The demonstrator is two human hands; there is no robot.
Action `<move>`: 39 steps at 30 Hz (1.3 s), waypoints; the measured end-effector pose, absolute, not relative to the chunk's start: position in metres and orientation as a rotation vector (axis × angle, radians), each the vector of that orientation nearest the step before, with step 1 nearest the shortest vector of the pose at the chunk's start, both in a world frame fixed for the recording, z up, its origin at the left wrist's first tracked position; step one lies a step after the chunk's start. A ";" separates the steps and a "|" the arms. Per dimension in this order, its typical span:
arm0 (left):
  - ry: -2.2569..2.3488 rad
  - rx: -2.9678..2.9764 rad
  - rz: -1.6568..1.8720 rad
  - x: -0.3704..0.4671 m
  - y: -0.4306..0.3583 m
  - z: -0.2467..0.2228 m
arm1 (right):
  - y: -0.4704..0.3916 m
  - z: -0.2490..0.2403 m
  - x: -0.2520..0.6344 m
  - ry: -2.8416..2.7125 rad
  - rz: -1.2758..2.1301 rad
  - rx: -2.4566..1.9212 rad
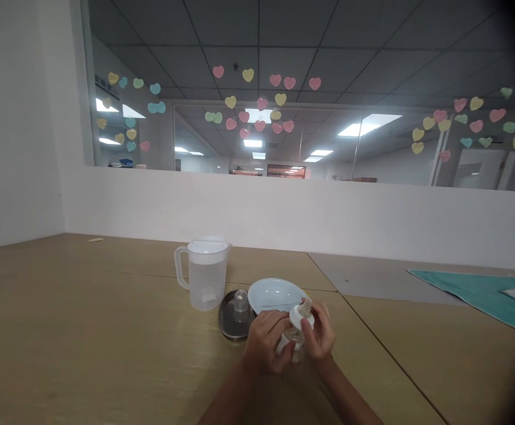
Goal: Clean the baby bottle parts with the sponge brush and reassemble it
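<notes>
Over the table, my left hand (266,342) is closed around the clear body of a baby bottle (293,334). The fingers of my right hand (322,332) grip the bottle's white collar (299,317), from which a pale teat (305,306) sticks up, tilted to the right. Whether the collar sits fully on the bottle, I cannot tell. Just beyond my hands is a pale blue bowl (276,289), partly covered by them. To its left, a dark metal tray (231,321) carries a clear dome-shaped bottle cap (240,301).
A translucent lidded pitcher (207,277) with liquid in it stands behind the tray, handle to the left. A teal cloth (465,289) with a white piece on it lies at the far right. A low white wall (186,200) with a window above closes off the table's back.
</notes>
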State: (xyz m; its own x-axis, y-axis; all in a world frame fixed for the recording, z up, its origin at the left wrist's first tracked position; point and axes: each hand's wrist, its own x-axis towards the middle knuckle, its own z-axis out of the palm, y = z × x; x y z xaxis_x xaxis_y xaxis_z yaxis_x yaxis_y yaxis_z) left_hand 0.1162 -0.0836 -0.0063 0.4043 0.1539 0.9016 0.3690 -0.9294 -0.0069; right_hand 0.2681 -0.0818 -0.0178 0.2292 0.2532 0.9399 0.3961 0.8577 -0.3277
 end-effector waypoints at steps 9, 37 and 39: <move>-0.513 -2.536 -1.614 0.121 -0.084 -0.013 | -0.085 -0.024 0.256 -1.422 -0.161 -0.623; -0.890 -2.841 -1.823 0.128 -0.079 -0.020 | -0.081 -0.023 0.266 -1.597 -0.053 -0.657; -0.914 -2.841 -1.809 0.128 -0.080 -0.019 | -0.083 -0.019 0.266 -1.681 -0.101 -0.625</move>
State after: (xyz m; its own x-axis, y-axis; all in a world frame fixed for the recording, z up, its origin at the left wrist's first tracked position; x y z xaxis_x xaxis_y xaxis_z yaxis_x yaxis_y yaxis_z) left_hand 0.1280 -0.0803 -0.0186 0.3459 0.5905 0.7292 0.2367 -0.8069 0.5412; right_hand 0.2657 -0.0830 -0.0195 -0.0759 0.3439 0.9359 0.4531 0.8480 -0.2749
